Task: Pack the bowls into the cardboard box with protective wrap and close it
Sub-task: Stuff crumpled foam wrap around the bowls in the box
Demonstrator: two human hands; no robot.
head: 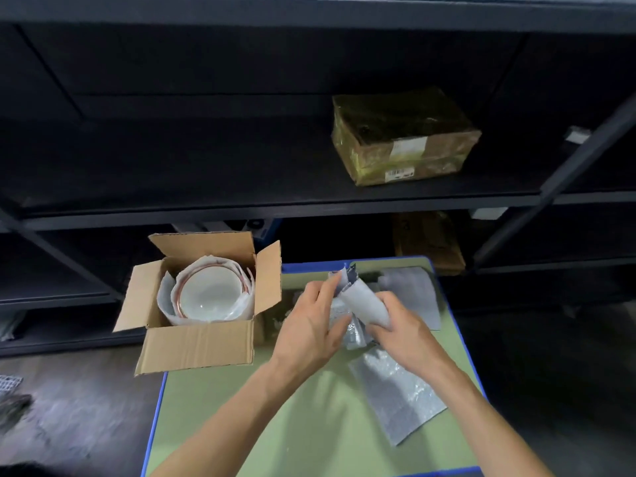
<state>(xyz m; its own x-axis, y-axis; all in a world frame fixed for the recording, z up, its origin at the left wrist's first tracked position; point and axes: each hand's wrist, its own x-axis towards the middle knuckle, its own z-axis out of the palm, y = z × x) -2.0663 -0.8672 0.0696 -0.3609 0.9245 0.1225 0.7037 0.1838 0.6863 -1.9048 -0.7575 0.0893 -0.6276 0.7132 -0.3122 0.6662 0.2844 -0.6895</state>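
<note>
**A:** Holding what, up there over the worktop (pixel 309 425)?

**B:** Clasping a rolled sheet of protective wrap (pixel 364 304) in the right grip (pixel 402 335), curled round its lower end. Pinching the upper edge with the left grip (pixel 309 325). Lifted off the surface, probably to peel a layer open without dragging across the other sheets.

**A:** And where to find the bowls (pixel 210 294)?

**B:** Nested inside the cardboard box (pixel 199 346), off the worktop's far left corner, collared all round by white foam (pixel 165 297). Seemingly set that way to keep the rims off the cardboard walls.

**A:** Closed yet?

**B:** Not yet. Open at all four flaps and uncovered on top, hence, most likely, the sheet in hand.

**A:** Any edges to mind?

**B:** Several. Appears to overhang the worktop's left edge, though hard to tell for sure, so best not nudged leftward. Also the right flap (pixel 268 280), tilted toward both grips. Safer to come in from above than from the side.

**A:** Room to move?

**B:** Bare green surface near the body. Bubble wrap (pixel 395 401) just beside the right forearm, another sheet (pixel 413 294) at the far right corner. Little room behind the box, with the dark shelf (pixel 309 204) close beyond the rear flap.
</note>
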